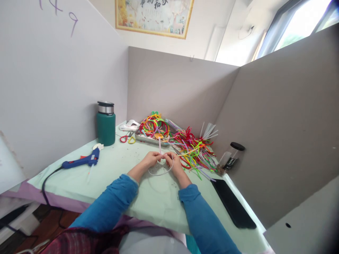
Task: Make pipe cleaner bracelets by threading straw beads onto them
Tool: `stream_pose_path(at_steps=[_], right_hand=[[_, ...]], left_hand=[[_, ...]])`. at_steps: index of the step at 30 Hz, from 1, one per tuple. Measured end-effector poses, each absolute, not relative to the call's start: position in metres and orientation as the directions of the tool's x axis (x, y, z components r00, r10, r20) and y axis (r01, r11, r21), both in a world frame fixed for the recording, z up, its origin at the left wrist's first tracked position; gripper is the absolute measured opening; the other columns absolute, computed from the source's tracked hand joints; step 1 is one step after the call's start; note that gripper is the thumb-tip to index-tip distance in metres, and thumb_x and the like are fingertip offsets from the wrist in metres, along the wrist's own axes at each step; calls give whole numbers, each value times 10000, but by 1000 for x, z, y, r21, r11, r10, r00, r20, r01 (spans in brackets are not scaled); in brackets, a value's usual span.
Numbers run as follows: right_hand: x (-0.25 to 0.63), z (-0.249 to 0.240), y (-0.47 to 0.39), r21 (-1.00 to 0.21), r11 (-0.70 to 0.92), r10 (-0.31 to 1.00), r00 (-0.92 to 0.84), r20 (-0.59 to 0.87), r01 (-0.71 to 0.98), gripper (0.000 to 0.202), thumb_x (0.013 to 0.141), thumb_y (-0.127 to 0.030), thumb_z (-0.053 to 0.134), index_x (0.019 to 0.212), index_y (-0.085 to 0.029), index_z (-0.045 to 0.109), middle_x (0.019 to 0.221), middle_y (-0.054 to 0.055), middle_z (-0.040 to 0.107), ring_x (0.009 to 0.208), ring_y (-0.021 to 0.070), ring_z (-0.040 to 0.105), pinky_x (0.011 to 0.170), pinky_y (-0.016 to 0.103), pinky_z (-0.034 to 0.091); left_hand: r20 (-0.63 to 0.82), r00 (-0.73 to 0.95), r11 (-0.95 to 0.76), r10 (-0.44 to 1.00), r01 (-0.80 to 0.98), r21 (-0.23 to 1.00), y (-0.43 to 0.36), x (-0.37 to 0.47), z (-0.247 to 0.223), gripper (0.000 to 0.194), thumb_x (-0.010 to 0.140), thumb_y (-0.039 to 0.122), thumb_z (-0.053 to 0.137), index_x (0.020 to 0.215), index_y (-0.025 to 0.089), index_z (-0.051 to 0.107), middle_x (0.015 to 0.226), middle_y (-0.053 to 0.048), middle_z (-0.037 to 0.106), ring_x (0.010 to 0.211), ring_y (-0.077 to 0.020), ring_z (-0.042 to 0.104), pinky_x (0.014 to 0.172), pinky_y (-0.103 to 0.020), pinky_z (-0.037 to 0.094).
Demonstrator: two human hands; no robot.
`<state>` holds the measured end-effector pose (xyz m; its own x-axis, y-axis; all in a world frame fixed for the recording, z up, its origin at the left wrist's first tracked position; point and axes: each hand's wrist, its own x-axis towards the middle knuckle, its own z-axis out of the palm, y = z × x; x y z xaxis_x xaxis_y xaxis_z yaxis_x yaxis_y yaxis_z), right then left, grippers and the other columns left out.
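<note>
Fingertips of my left hand [151,158] and my right hand [173,162] meet over the middle of the table, both closed in a pinch on a thin pale strand [162,174]. The strand curves in a loop below the fingers. A pale pink strip [160,145] stands up from between the hands; which hand grips it is hard to tell. Just behind the hands is a tray [150,140] with colourful rings of fuzzy stems [155,125]. Right of my right hand spreads a pile of multicoloured fuzzy stems [192,148].
On the left lie a blue glue gun [81,162] with a black cord and a green bottle [106,128]. Scissors [131,139] rest left of the tray. At right are a clear jar [233,157] and a black flat object [233,204]. Partition panels enclose the table [113,190].
</note>
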<state>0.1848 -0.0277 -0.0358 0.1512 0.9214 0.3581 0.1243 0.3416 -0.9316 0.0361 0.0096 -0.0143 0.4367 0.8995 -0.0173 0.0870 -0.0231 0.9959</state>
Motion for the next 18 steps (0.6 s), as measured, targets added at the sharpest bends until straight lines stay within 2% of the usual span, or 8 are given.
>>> stream_pose_path(at_steps=[8,18], right_hand=[[186,-37,-27,-947,315,936,146,321,63,316,719,-503,702,772,-199,631,524,-53,478,479,115,390,479,248,297],[187,-34,-28,-948,310,944,137,300,-65,299,694,-474,732,713,-193,631,530,-53,469,478,101,368,485,239,269]], left_hand=[[-55,465,42,883,37,998,11,34,-14,442,608,518,764,737,125,608,479,71,445,340,-32,266,398,-241,129],[-72,552,119,831,-49,992,12,32,-15,429,557,479,809,659,137,571,440,76,414,334,-30,264,392,-242,105]])
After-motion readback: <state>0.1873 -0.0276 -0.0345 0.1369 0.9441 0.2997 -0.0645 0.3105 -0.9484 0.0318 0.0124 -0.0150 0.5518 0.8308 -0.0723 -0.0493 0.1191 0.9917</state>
